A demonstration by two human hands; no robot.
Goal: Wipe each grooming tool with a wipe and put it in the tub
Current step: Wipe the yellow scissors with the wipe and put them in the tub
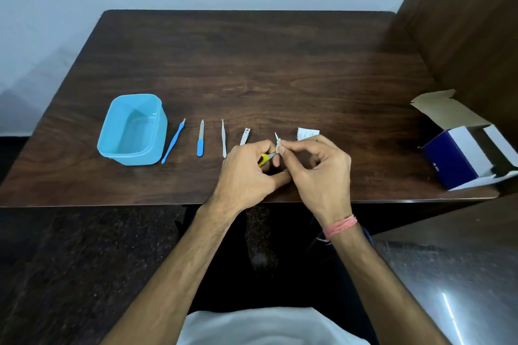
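My left hand [246,169] grips small yellow-handled scissors [266,158] above the near desk [280,64] edge. My right hand [316,168] pinches a folded wipe [278,145] on the blades. Left of them, lying in a row: nail clipper [245,136], tweezers [223,138], nail file [200,138], blue cuticle pusher [173,141], then the blue tub [131,129]. An open wipe sachet [307,133] lies just beyond my right hand; an open carton [462,148] sits far right.

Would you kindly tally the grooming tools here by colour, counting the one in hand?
Blue-handled: 2, cuticle pusher, nail file
Plain metal: 2, tweezers, nail clipper
Yellow-handled: 1, small scissors, held by left hand
Total: 5
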